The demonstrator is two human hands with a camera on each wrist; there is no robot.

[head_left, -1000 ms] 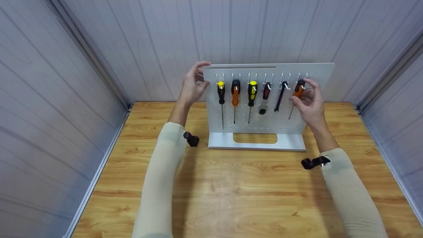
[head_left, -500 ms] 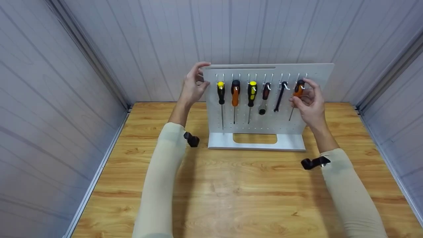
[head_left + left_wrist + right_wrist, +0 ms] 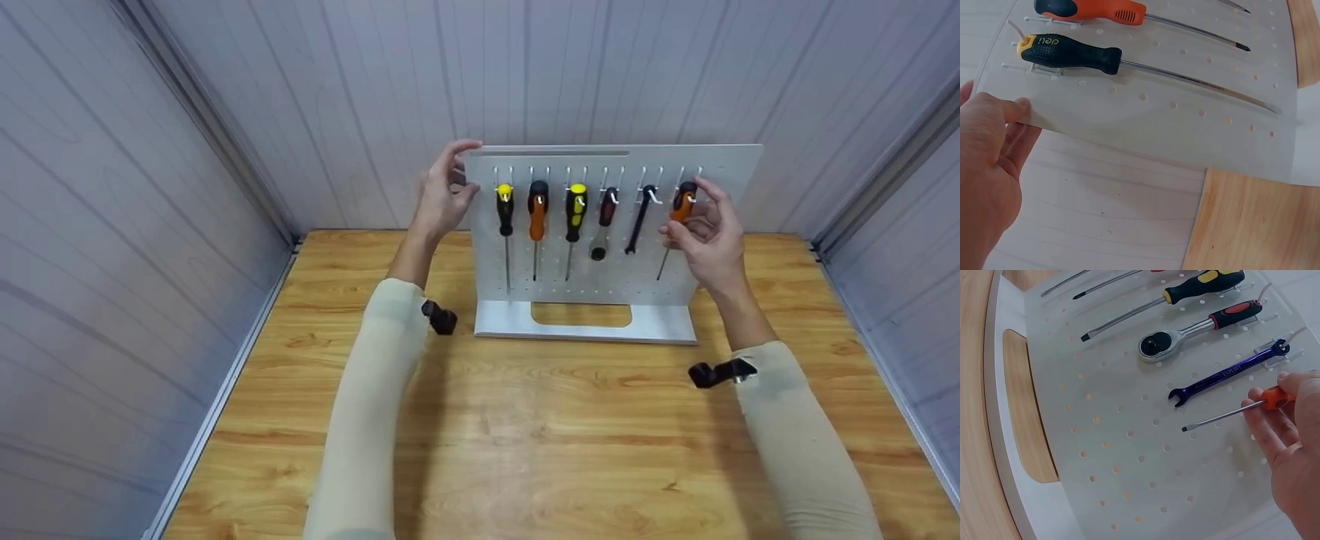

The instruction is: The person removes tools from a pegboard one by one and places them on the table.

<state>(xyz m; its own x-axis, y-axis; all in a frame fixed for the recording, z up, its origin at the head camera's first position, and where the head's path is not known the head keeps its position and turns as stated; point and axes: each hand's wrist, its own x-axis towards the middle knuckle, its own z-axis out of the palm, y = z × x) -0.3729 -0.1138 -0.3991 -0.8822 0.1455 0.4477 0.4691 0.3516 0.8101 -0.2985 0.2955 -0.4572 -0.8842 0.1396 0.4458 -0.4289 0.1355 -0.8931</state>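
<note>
A pale perforated tool board [image 3: 637, 281] stands upright on its base. At its upper left edge my left hand [image 3: 442, 199] grips it, thumb on the front in the left wrist view [image 3: 988, 146] and other fingers partly hidden behind. My right hand [image 3: 714, 244] pinches the handle of an orange and black screwdriver [image 3: 682, 207] at the rightmost hook. Its flat-tipped shaft [image 3: 1221, 418] slants down across the board. Just left of it hangs a dark blue wrench [image 3: 639, 221], open-ended at the bottom, with a hook through its top ring.
Further left hang a ratchet [image 3: 606, 217], a black-yellow screwdriver [image 3: 576, 214], an orange-black screwdriver [image 3: 538, 214] and a yellow-capped screwdriver [image 3: 505, 214]. The board's base [image 3: 502, 319] has a long cutout and rests on a wooden table [image 3: 555, 435]. Panelled walls [image 3: 360, 112] enclose three sides.
The right-hand screwdriver's tip has dropped slightly, its handle staying by the hook. My left hand keeps its grip on the board. The head view has shifted a little.
</note>
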